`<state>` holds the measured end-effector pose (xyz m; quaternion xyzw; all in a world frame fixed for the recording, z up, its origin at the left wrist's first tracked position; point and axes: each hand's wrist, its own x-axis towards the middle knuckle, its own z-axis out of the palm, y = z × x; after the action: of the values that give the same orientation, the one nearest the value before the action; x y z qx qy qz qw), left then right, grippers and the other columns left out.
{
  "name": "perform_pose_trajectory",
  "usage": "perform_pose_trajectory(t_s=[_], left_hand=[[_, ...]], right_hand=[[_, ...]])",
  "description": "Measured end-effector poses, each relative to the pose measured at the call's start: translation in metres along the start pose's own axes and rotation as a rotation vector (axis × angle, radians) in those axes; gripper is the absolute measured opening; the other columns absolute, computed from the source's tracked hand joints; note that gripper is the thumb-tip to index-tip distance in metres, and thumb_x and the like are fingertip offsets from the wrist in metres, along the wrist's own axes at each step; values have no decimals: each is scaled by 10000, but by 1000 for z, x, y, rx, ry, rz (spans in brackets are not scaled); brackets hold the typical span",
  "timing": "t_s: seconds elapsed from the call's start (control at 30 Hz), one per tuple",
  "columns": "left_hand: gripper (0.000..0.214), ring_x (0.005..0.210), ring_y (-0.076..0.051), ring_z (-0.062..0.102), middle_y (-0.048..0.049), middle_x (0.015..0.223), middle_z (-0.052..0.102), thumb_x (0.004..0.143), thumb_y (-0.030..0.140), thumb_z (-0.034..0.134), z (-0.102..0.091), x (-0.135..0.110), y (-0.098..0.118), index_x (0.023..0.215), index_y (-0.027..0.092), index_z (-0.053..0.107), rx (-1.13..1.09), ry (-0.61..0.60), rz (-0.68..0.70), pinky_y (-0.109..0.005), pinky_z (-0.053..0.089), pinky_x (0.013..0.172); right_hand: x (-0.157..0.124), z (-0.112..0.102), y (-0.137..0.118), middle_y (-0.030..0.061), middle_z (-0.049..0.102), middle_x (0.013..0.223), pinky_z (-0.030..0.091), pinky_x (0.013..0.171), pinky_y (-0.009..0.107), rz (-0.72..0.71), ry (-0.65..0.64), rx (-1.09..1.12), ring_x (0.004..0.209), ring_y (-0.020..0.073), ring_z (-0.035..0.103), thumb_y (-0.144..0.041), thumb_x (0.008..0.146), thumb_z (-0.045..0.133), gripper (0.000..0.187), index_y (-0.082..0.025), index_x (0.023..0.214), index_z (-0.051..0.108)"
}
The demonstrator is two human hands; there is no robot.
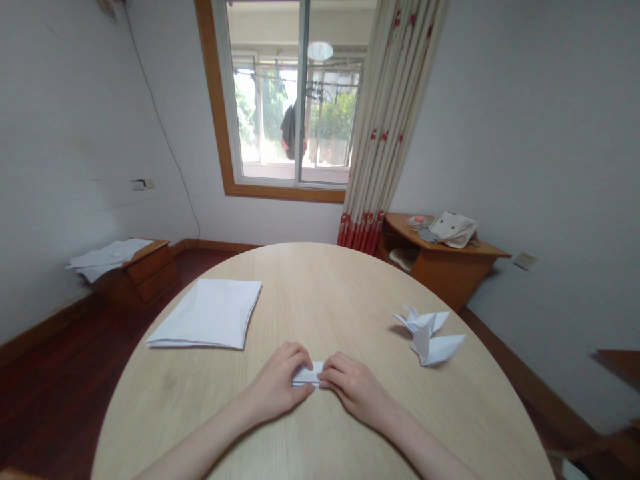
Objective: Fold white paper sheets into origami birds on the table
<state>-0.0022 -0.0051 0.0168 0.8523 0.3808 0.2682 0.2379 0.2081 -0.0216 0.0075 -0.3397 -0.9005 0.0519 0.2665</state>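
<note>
Small folded paper (306,375): white, narrow, down on the round table (325,293) right between my two hands. Mostly covered by my fingers, with only a short strip showing.

My left hand (280,385): fingers curled down over the paper's left end, closed on it, wrist resting low on the wood.

My right hand (353,383): comes in from the other side, fingertips bent onto the paper's right end, closed on it too.

The two hands sit close together, fingertips almost meeting over the strip. Cannot tell whether the paper is pressed flat or lifted slightly off the wood.

Ahead and to the left of my left hand, well apart: stack of white sheets (207,312), squarish, edges slightly fanned, lying flat on the table.

Ahead and to the right of my right hand, near: two folded paper figures (431,335), white, pointed wings, touching each other.

Past the table's far edge, beyond my right hand: wooden side table (450,260) with a pale cloth bag (453,229) on top.

Straight ahead of both hands: window (295,100) with a wooden frame, and a striped curtain (385,133) with red marks drawn to its right.

Far off left: low wooden cabinet (145,267) on the floor, with loose white papers (107,257) lying on it.
</note>
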Motion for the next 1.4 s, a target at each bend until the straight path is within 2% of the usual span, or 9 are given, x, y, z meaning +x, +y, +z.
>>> perform_pose_trajectory(t_s=[0.17, 0.33, 0.43, 0.6, 0.83, 0.97, 1.1, 1.2, 1.4], left_hand=[[236, 983, -245, 509, -22, 1006, 588, 722, 224, 734, -2, 0, 6, 926, 221, 614, 116, -36, -110, -384, 331, 845], [263, 1007, -241, 496, -22, 1028, 571, 724, 271, 751, -4, -1, 10, 951, 243, 622, 113, -75, -139, -383, 294, 861], [281, 1011, -246, 495, -26, 1037, 572, 724, 284, 755, -5, -1, 10, 968, 245, 621, 101, -105, -154, -386, 285, 862], [336, 1015, -256, 495, -36, 1051, 584, 716, 303, 761, -6, 1, 9, 994, 222, 590, 103, -140, -179, -387, 283, 856], [444, 1011, -257, 508, -44, 1051, 584, 687, 295, 781, -6, 1, 11, 1040, 211, 524, 53, -117, -232, -372, 298, 867], [490, 1018, -262, 511, -48, 1054, 584, 670, 278, 794, -6, 0, 11, 1067, 204, 516, 47, -99, -249, -368, 300, 868], [451, 1007, -254, 517, -46, 1049, 589, 701, 318, 774, -5, 0, 10, 1057, 216, 515, 63, -88, -216, -361, 305, 849], [393, 1008, -252, 514, -38, 1052, 586, 708, 344, 767, -5, 0, 9, 1005, 219, 541, 81, -87, -187, -362, 305, 847], [272, 1000, -251, 500, -30, 1020, 567, 733, 294, 714, -6, 0, 11, 953, 215, 575, 87, -43, -146, -382, 313, 862]], right_hand=[[1, -1, -2, 55, 615, 862, 417, 670, 272, 5, -1, -13, 797, 172, 544, -144, 961, 446, 175, -173, 906, 609], [1, 3, -2, 56, 599, 834, 403, 661, 288, -8, 18, -77, 772, 185, 510, -43, 897, 428, 190, -168, 877, 570], [1, 8, -2, 57, 590, 830, 402, 658, 297, 38, 18, -101, 769, 193, 500, -2, 844, 435, 203, -168, 860, 549], [2, 10, -2, 63, 592, 884, 426, 702, 313, 118, 10, -115, 810, 200, 505, -24, 859, 465, 177, -177, 884, 552], [0, 9, -2, 69, 591, 899, 444, 716, 322, 124, 71, -127, 838, 207, 519, 39, 787, 486, 343, -183, 1022, 602], [-2, 11, -1, 71, 621, 894, 460, 700, 304, 92, 66, -83, 831, 197, 546, 41, 785, 471, 332, -178, 981, 628], [-1, 6, -4, 71, 641, 946, 483, 725, 300, 83, 7, -32, 874, 192, 567, 15, 813, 471, 343, -190, 1030, 641], [2, -2, -8, 70, 640, 1000, 492, 788, 310, 123, -36, 41, 932, 192, 561, -61, 871, 508, 245, -186, 1035, 640], [2, -6, -8, 80, 622, 1060, 487, 857, 334, 133, -73, 96, 989, 201, 552, -100, 888, 553, 217, -180, 1069, 643]])
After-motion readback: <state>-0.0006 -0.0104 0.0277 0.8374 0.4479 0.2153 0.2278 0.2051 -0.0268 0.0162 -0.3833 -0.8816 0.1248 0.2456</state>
